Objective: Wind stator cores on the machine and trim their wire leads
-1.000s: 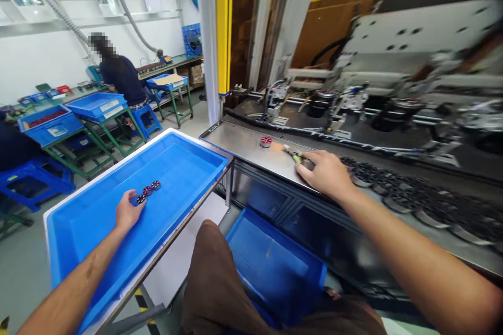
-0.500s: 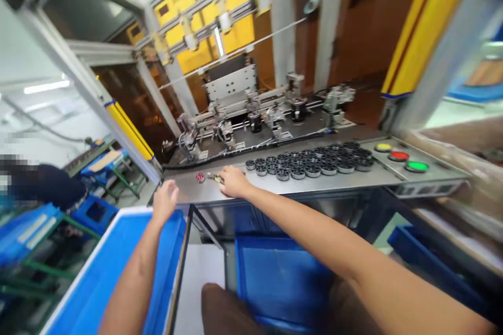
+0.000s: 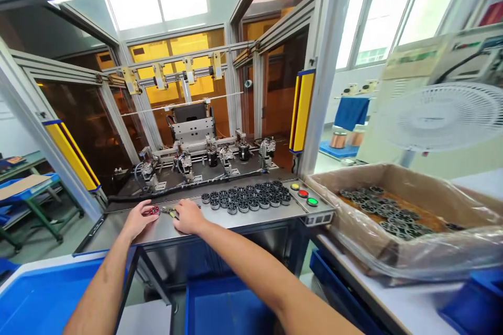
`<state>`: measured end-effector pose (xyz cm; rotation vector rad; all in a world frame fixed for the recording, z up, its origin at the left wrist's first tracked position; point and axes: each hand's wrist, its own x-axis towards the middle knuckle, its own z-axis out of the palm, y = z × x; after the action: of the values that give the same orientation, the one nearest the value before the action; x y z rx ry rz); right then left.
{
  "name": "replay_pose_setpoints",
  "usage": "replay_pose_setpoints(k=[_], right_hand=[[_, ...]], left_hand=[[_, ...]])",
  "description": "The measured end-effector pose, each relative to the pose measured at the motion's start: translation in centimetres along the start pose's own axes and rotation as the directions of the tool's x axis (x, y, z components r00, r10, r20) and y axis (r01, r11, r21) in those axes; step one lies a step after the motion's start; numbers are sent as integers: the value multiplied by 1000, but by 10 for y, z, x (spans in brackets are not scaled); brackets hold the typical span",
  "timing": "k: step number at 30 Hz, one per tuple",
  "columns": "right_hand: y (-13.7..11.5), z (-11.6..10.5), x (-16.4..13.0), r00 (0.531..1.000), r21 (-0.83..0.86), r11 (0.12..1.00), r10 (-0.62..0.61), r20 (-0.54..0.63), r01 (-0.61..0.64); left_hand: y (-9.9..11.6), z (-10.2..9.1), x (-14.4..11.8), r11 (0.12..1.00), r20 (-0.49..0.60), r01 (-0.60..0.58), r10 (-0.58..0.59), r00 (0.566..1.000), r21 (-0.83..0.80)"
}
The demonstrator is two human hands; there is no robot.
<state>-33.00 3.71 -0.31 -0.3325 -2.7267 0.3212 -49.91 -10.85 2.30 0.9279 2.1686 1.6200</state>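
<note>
My left hand (image 3: 137, 221) is at the left part of the metal ledge, its fingers closed around the edge of a small round part with red on it (image 3: 154, 210). Just to the right, my right hand (image 3: 188, 216) grips pliers (image 3: 170, 211) with yellow-green handles, jaws pointing left towards the red part. Part of the handles is hidden under the fingers. Right of that hand, several round black-and-silver motor cores (image 3: 243, 200) stand in close rows on the metal ledge (image 3: 165, 233).
Behind the ledge is a machine with small fixtures (image 3: 226, 159) and a black cable (image 3: 188, 185). Coloured buttons (image 3: 303, 194) sit at the right end. A plastic-lined box (image 3: 393, 259) holds more cores. A fan (image 3: 440, 118) stands behind it. Blue bins (image 3: 223, 303) are below.
My left hand has moved from the air over the blue bin onto the ledge and taken hold of the red part. My right hand stays with the pliers. The view has swung right.
</note>
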Motion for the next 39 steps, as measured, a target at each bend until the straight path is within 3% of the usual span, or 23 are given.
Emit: replay_pose_setpoints(k=[5,8,12,14,18,20,22,25,28,30,32,35,37,39], right_hand=[[2,6,-2,999,104,994,-24,-43,29],[2,1,-3,996,205,976,-64,-64,76],[-5,-16,-14,988,413,904,-58,-144,113],[-13,-26,-36,982,538,835,-18,-187,117],[-36,-49,-120,991,769,627,-36,-130,124],[-47,-63,-167,996,861,502,-75,-52,82],[-58,-74,-202,993,952,303,-90,71,-40],[-69,-82,-226,972,973,73,-59,226,-221],[-62,-82,-229,950,949,-83,-85,299,-306],[-47,-80,-228,929,917,-192,-199,311,-348],[-29,-77,-228,880,888,-244,-381,283,-390],[-10,-64,-233,777,881,-181,-570,269,-438],[-13,-52,-241,775,854,-166,-529,345,-494],[-29,-42,-251,797,794,-243,-428,427,-557]], left_hand=[[17,1,-35,996,-158,-47,34,987,-82],[28,6,-87,980,-224,-112,74,972,-163],[39,30,-176,957,-267,-176,112,957,-229],[44,45,-218,943,-315,-263,191,930,-203],[55,63,-274,865,-360,-501,463,810,-14],[58,68,-287,818,-316,-575,553,771,27],[60,73,-293,783,-248,-622,606,756,16],[61,82,-296,765,-167,-643,630,758,-38],[64,91,-301,800,-152,-582,564,812,-146],[68,93,-305,833,-133,-486,468,874,-264],[72,93,-308,840,-92,-388,383,919,-379],[74,92,-311,825,-60,-337,349,935,-453],[72,93,-311,827,-82,-374,375,923,-419],[68,94,-309,832,-108,-432,422,900,-347]])
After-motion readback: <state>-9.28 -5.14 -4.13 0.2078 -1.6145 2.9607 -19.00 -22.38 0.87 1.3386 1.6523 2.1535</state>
